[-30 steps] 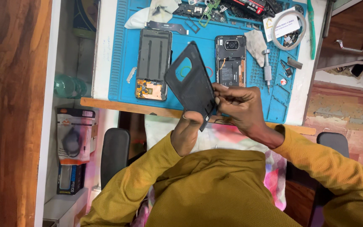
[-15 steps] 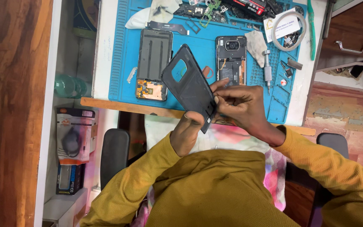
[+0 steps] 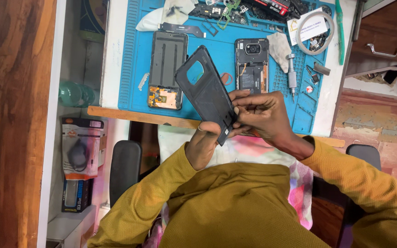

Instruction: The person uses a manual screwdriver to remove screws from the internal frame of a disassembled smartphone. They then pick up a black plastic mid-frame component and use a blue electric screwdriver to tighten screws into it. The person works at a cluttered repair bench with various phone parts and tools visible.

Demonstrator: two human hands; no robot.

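Nearest the camera, both hands work above the lap, at the near wooden edge of the bench. The left hand is closed around the lower end of the dark phone back cover, gripping it from beneath. The right hand is curled, fingertips pinched against the cover's lower right edge; whether a tool sits between those fingers cannot be told.

The back cover is already off its phone and held tilted, its camera cut-out uppermost and raised over the blue repair mat.

Beyond, on the mat, the opened phone body lies with its internals exposed, and a separated display panel lies to its left. Judged from this, disassembly is done and work on the cover is in hand. A precision screwdriver lies to the right of the phone body.
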